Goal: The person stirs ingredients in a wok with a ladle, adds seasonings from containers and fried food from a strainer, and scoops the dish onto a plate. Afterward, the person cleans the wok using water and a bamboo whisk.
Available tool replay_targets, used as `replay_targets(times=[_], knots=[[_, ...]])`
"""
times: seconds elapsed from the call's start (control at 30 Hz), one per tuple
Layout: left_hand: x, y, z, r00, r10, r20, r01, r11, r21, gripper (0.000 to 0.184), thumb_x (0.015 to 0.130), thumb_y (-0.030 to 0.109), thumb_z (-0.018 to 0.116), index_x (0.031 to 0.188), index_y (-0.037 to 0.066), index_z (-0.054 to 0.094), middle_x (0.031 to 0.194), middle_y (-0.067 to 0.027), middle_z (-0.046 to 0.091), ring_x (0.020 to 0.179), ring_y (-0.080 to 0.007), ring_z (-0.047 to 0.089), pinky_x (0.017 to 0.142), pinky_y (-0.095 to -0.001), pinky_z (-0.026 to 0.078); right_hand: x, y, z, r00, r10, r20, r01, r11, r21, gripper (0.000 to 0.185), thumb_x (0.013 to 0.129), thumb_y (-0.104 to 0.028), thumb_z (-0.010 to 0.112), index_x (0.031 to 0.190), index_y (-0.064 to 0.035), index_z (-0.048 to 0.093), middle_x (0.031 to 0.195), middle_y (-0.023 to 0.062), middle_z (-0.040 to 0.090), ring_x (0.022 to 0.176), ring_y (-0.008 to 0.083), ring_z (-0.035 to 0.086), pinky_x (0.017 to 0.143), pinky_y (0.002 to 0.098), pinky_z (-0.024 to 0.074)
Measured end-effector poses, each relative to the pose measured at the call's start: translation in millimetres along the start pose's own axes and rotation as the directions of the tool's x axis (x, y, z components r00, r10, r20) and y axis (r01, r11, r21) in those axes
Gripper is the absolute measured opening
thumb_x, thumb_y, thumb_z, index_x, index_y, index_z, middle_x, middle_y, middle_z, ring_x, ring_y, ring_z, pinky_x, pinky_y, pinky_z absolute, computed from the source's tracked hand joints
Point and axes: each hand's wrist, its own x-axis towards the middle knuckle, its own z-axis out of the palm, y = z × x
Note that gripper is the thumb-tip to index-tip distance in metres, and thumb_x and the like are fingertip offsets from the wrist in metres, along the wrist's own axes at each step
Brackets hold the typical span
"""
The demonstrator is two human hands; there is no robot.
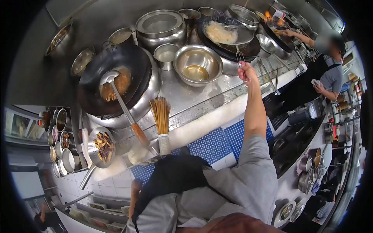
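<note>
My right hand [246, 73] is stretched out, fingers wrapped round the wire handle of a mesh strainer [245, 35]. The strainer's round head lies over a wok [250, 49], where pale food [220, 32] foams in hot liquid. My left hand [136, 185] hangs low beside my black apron; its fingers cannot be made out. In front of me on the left, a large black wok [91, 91] contains brown sauce, and a ladle [123, 101] rests in it with its wooden handle towards me. A steel bowl [215, 62] with yellowish liquid stands between the woks.
A bamboo wok brush [161, 116] stands at the counter's front edge. A perforated skimmer [111, 158] bearing fried pieces lies at the left. Behind are a lidded pot [168, 39] and a small pot [166, 56]. A co-worker [330, 64] works at a flaming wok on the right.
</note>
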Motion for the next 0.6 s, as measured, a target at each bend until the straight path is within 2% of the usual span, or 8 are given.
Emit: replay_targets(times=[0.03, 0.07, 0.17, 0.27, 0.37, 0.47, 0.6], knots=[[11, -4, -2, 1.000, -0.018, -0.022, 0.018, 1.000, 0.019, 0.027, 0.080, 0.023, 0.068, 0.098, 0.003, 0.070, 0.100, -0.0196, 0.069, 0.091, -0.0366, 0.066, 0.079, -0.0446, 0.053, -9, -7, 8, 1.000, -0.018, -0.006, 0.018, 0.998, -0.064, 0.022, 0.103, -0.018, 0.050, 0.123, -0.0128, 0.055, 0.068, 0.0038, 0.059, 0.046, 0.0087, 0.047, 0.038, 0.0212, 0.0364], [24, 16, -9, 0.951, -0.308, -0.031, 0.303, 0.947, -0.102, 0.034, 0.080, 0.024, 0.068, 0.104, 0.001, 0.070, 0.107, -0.0214, 0.069, 0.097, -0.0374, 0.066, 0.085, -0.0446, 0.052, -20, -16, 17, 0.999, -0.041, -0.009, 0.039, 0.991, -0.125, 0.022, 0.103, -0.019, 0.050, 0.122, -0.0122, 0.056, 0.067, 0.0034, 0.059, 0.046, 0.0086, 0.047, 0.038, 0.0214, 0.0366], [55, -1, -12, 0.983, -0.165, -0.077, 0.161, 0.986, -0.049, 0.037, 0.079, 0.025, 0.068, 0.105, -0.001, 0.070, 0.112, -0.0233, 0.068, 0.103, -0.0367, 0.065, 0.090, -0.0442, 0.051, -52, -33, 29, 0.993, -0.116, -0.003, 0.111, 0.954, -0.278, 0.024, 0.101, -0.017, 0.051, 0.123, -0.0096, 0.058, 0.064, 0.0026, 0.059, 0.043, 0.0091, 0.048, 0.036, 0.0235, 0.0371], [77, 9, -12, 0.948, -0.298, -0.113, 0.265, 0.935, -0.236, 0.037, 0.079, 0.024, 0.070, 0.106, -0.001, 0.070, 0.112, -0.0236, 0.068, 0.105, -0.0357, 0.065, 0.092, -0.0429, 0.051, -87, -42, 40, 0.981, -0.193, -0.002, 0.173, 0.885, -0.433, 0.032, 0.097, -0.012, 0.050, 0.128, -0.0074, 0.057, 0.063, 0.0035, 0.060, 0.039, 0.0100, 0.049, 0.033, 0.0257, 0.0368], [85, -5, 5, 0.946, -0.322, -0.028, 0.298, 0.901, -0.316, 0.040, 0.078, 0.024, 0.070, 0.107, -0.002, 0.070, 0.113, -0.0240, 0.068, 0.108, -0.0367, 0.064, 0.095, -0.0426, 0.050, -115, -51, 70, 0.944, -0.329, 0.000, 0.260, 0.745, -0.614, 0.030, 0.094, -0.009, 0.050, 0.122, -0.0039, 0.060, 0.060, 0.0056, 0.059, 0.040, 0.0113, 0.051, 0.034, 0.0276, 0.0371], [77, 12, -1, 0.950, -0.310, 0.025, 0.307, 0.919, -0.249, 0.042, 0.074, 0.023, 0.071, 0.108, -0.003, 0.070, 0.115, -0.0256, 0.067, 0.111, -0.0393, 0.063, 0.097, -0.0429, 0.049, -123, -64, 107, 0.882, -0.468, 0.053, 0.303, 0.479, -0.824, 0.026, 0.090, -0.006, 0.049, 0.111, -0.0018, 0.065, 0.055, 0.0076, 0.058, 0.039, 0.0147, 0.052, 0.034, 0.0316, 0.0370], [70, -5, 4, 0.960, -0.278, -0.010, 0.265, 0.925, -0.273, 0.042, 0.073, 0.024, 0.071, 0.107, 0.000, 0.071, 0.112, -0.0250, 0.068, 0.108, -0.0398, 0.063, 0.096, -0.0437, 0.049, -97, -73, 142, 0.865, -0.502, 0.008, 0.205, 0.339, -0.918, 0.022, 0.088, -0.005, 0.048, 0.101, -0.0029, 0.067, 0.054, 0.0103, 0.058, 0.040, 0.0190, 0.056, 0.039, 0.0353, 0.0418]])
